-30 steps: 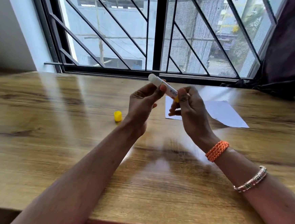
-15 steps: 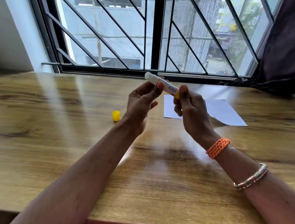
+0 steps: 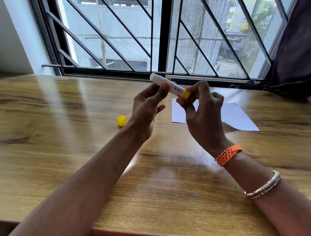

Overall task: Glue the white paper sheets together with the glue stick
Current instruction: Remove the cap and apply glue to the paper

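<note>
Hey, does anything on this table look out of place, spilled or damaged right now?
Nothing is spilled or damaged. The yellow cap lies loose on the table, apart from the glue stick that both hands hold; expected while gluing. The white paper lies flat.

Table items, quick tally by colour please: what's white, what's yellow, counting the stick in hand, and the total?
White: 2, the glue stick body held up by the left hand and right hand, and the white paper (sheet count unclear).
Yellow: 2, the loose yellow cap on the table, and the stick's yellow twist base.
Total: 3 separate items.
</note>
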Demonstrator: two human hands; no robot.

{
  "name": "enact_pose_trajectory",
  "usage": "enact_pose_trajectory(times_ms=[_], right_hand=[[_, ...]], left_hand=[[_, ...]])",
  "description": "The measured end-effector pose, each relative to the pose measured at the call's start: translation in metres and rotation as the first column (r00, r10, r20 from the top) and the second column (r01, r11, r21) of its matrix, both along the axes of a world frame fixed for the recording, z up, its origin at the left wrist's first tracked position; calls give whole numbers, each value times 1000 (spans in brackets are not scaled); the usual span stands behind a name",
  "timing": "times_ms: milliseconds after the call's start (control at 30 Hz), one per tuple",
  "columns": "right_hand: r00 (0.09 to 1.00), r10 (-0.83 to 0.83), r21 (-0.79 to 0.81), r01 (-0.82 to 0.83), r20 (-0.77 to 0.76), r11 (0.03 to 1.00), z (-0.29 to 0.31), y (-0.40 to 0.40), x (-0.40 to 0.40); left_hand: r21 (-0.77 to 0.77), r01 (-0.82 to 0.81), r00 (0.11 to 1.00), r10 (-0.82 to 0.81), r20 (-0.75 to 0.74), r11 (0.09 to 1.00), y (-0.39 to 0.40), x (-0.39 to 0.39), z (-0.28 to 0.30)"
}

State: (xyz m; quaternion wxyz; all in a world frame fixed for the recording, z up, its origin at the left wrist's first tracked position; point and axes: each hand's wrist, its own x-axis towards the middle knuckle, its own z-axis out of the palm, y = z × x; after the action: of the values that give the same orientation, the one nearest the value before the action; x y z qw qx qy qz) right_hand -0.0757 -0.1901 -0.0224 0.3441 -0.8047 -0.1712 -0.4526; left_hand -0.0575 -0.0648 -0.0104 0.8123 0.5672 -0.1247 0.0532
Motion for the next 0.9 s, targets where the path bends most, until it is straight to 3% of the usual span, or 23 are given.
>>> enact_pose_trajectory(times_ms=[133, 233, 367, 400, 500, 600, 700, 800, 900], right_hand=[[940, 213, 230, -152, -265, 961, 0, 0, 2], [830, 444, 463, -264, -337, 846, 0, 1, 5], [474, 797, 771, -319, -375, 552, -1, -4, 9], [444, 828, 810, -308, -342, 500, -1, -5, 11], [547, 809, 886, -240, -215, 398, 3, -13, 19], [649, 742, 917, -173, -167, 358, 9, -35, 26], [703, 691, 947, -82, -165, 309, 13, -58, 28], [754, 634, 961, -7, -176, 275, 13, -75, 29], [770, 601, 957, 40, -213, 288, 12, -82, 31]], left_hand=[[41, 47, 999, -47, 21, 998, 1, 0, -1], [76, 50, 998, -52, 26, 996, 1, 2, -3], [86, 10, 998, -14, 55, 996, -1, 3, -6], [94, -9, 998, 3, 67, 996, -2, 3, -7], [194, -53, 998, 47, 36, 980, -4, 7, -14], [280, -96, 993, 109, -33, 955, -5, 12, -24], [445, -256, 966, 241, 91, 858, -10, 16, -29], [655, -301, 953, 235, 189, 693, -28, 21, -27], [890, -192, 981, 97, 166, 414, -60, 34, -24]])
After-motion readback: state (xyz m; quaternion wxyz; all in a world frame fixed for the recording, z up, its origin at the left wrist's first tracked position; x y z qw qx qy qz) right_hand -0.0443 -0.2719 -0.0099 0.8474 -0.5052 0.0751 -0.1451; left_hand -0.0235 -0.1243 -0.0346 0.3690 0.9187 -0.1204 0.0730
